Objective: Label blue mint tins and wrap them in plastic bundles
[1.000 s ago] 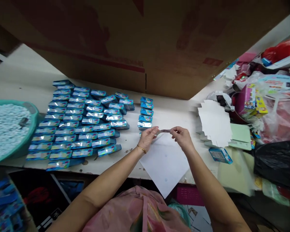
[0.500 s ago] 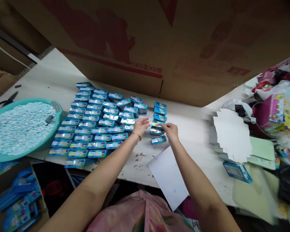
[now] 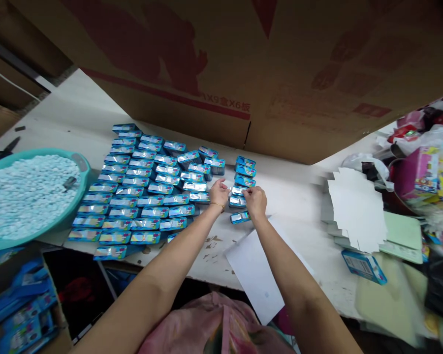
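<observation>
A short row of small blue boxes point(image 3: 245, 171) stands on the white table in front of me. Along the top of one box in this row lies a shiny silvery strip point(image 3: 237, 190). My right hand point(image 3: 256, 201) pinches at the strip's right end, its fingertips down on the box. Just off the left end is my left hand point(image 3: 218, 194), its fingers loosely bent and apart. Beside it, to the left, stand many more blue boxes point(image 3: 138, 182) in packed columns, shiny strips on their tops. One box point(image 3: 239, 217) lies slightly apart, nearest me.
A teal basin point(image 3: 81, 164) of pale blue pellets stands at left, above a carton of blue packaging point(image 3: 25, 305). A large cardboard box point(image 3: 206, 64) blocks the back. White paper point(image 3: 256, 275) lies under my right forearm. Flat white cartons point(image 3: 356, 209) are stacked at right.
The shiny strip, held stretched between both hands before, now lies against the box top. My left hand has shifted slightly right, and my right hand slightly left and down.
</observation>
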The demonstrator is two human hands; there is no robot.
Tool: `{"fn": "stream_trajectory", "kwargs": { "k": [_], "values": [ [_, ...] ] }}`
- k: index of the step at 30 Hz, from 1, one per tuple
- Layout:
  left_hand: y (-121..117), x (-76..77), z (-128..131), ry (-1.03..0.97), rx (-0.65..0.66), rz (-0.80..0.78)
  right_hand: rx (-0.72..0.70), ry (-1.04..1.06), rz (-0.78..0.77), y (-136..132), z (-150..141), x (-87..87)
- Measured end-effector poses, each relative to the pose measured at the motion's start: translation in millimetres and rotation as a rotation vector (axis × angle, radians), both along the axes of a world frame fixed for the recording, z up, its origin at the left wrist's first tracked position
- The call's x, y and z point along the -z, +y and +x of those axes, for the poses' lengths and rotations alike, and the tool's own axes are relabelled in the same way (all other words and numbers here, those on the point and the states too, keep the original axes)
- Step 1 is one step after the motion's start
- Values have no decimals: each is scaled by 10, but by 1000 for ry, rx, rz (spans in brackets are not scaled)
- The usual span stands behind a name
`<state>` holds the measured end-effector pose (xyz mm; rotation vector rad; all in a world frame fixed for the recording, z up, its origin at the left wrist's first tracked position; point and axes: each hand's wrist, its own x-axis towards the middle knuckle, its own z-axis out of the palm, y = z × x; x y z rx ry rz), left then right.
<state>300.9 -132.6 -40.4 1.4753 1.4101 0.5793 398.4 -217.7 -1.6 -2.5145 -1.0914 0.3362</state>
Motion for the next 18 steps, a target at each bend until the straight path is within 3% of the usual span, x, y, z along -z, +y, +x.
{"fn": "stream_trajectory", "kwargs": {
  "k": [4,8,13,18],
  "values": [
    [-19,24,46,75,119,54,-244,-257,-115,-67,-14,-25],
    [-51,-36,-8,111,232,142,-541,-351,-212,-217,106,-99],
    [-271,-255,-141,33,240,293,-348,-313,-144,-681,545,-119],
    [-778,-452,7,-103,553,292,-657,-354,-177,-1273,778,15]
  ]
}}
